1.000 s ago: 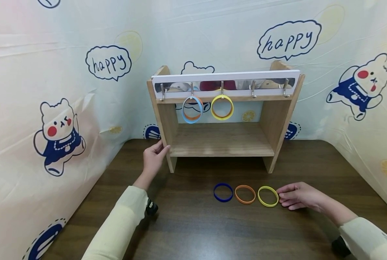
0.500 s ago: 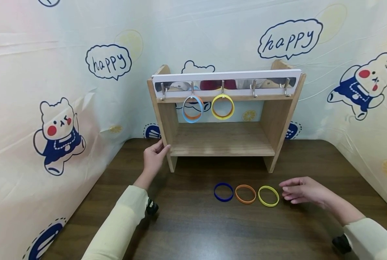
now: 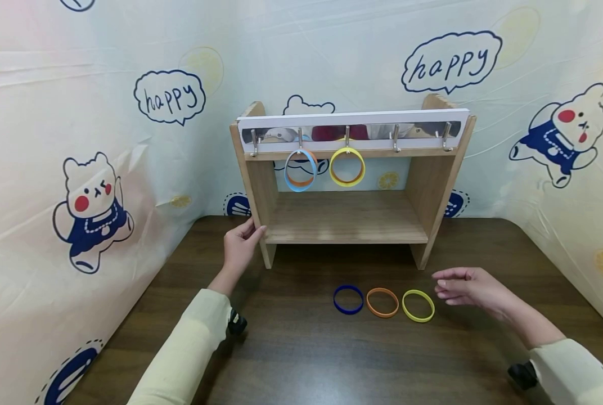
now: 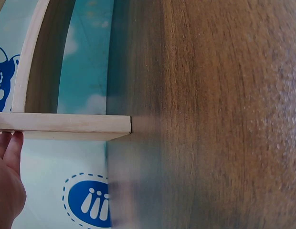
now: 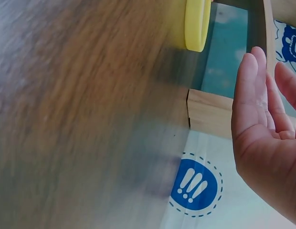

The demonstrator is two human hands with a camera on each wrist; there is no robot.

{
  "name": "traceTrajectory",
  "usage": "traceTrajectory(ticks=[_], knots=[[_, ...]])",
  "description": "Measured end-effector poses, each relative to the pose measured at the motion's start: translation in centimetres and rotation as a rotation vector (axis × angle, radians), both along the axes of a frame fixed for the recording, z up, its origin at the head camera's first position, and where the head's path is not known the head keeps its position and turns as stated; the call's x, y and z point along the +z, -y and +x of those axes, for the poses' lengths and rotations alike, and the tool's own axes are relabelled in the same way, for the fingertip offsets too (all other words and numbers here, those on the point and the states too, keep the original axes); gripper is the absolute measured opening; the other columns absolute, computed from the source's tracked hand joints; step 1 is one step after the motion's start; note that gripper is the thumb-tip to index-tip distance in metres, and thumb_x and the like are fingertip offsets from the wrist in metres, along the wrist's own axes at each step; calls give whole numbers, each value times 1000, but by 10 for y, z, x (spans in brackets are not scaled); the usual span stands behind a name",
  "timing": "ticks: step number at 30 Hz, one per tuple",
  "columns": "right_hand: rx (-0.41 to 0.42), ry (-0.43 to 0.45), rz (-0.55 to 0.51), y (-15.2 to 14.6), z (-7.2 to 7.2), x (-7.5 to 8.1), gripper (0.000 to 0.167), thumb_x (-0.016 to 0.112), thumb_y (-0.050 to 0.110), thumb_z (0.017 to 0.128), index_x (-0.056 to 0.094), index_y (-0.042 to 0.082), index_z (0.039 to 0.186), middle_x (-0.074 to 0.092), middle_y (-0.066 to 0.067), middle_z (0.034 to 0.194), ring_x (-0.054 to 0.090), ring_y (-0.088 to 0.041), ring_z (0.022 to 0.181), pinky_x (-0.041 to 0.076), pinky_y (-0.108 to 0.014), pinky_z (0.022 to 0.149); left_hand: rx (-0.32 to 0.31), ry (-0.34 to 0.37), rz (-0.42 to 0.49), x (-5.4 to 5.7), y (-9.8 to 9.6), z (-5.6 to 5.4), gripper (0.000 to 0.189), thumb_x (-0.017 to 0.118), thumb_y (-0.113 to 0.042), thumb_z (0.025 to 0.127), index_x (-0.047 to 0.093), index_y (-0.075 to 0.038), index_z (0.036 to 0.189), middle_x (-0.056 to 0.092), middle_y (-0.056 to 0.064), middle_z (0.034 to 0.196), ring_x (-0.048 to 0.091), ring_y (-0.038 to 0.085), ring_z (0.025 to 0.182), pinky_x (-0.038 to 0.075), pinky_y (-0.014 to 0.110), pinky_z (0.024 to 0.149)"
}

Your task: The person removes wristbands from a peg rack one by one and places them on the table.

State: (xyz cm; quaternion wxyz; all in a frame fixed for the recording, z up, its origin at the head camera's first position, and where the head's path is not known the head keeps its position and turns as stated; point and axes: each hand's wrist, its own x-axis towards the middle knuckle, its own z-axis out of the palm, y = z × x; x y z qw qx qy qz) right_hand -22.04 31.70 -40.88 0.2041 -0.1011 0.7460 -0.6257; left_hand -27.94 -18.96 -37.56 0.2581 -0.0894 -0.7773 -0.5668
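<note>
At the left side panel of the small wooden shelf (image 3: 344, 222), my left hand (image 3: 237, 249) pinches the panel's front edge between thumb and fingers. The left wrist view shows fingertips against that panel (image 4: 67, 122). My right hand (image 3: 472, 288) hovers over the table with loosely extended fingers, holding nothing. Nearest to it lies a yellow wristband (image 3: 418, 320), followed leftward by an orange wristband (image 3: 382, 316) and a dark blue wristband (image 3: 348, 312). From the shelf's hooks hang a light blue wristband (image 3: 287, 179) and a yellow wristband (image 3: 347, 184), each with orange showing behind.
A white-framed strip (image 3: 281, 120) with several metal hooks runs across the shelf's top front. The outer left hook (image 3: 253, 143) and the two right ones bear no band. Brown wood-grain table (image 3: 301, 349) lies below; a printed cloth (image 3: 332, 50) surrounds it.
My right hand has come away from the yellow wristband on the table, rising and drawing slightly back toward the shelf. The left hand and the wristbands have stayed in place.
</note>
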Motion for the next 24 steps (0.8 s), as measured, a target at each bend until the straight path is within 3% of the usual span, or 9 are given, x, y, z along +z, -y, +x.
traceTrajectory(ticks=[3,14,18,24], knots=[[-12,-26,-12,3,-1,0,27,59,13,98,63,0,121,67,-20,111,66,-29,100,56,-43,86,0,4,1,0,0,0,40,70,-5,90,59,6,127,59,26,122,62,33,108,54,37,84],[-107,-140,-24,27,-7,15,40,63,15,96,54,-11,125,69,-13,105,68,-19,96,57,-38,83,-8,-8,9,0,-1,0,40,70,-4,90,59,7,126,59,26,121,62,32,107,54,37,83],[-116,-172,-39,37,-11,22,38,64,16,96,55,-9,124,69,-15,107,68,-19,96,57,-39,83,-8,-1,10,1,-1,0,40,70,-5,90,58,7,127,59,26,122,62,33,108,54,37,83],[-133,-166,-115,48,-15,32,27,65,14,95,61,1,118,71,-7,103,68,-20,94,56,-38,86,-1,0,4,0,0,1,40,69,-4,90,58,7,127,59,26,122,62,34,108,54,37,83]])
